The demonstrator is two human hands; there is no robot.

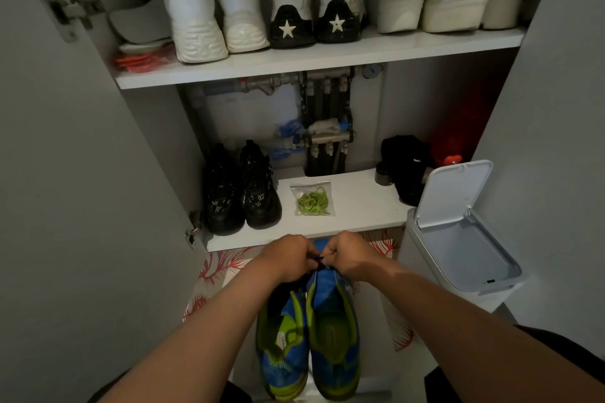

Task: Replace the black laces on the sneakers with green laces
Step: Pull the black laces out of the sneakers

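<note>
Two blue and green sneakers stand side by side on the floor, heels toward me: the left one (pixel 283 347) and the right one (pixel 334 330). My left hand (pixel 288 258) and my right hand (pixel 348 255) meet over the right sneaker's front, both pinching its black lace (pixel 319 260). Most of the lace is hidden by my fingers. A clear bag of green laces (pixel 312 199) lies on the lower cabinet shelf (pixel 357 206), beyond my hands.
A white bin (pixel 458 239) with its lid up stands at the right. Black shoes (pixel 242 190) sit left on the lower shelf, a dark item (pixel 406 163) at its right. White shoes (pixel 248 10) line the upper shelf. A patterned mat (pixel 212 268) lies under the sneakers.
</note>
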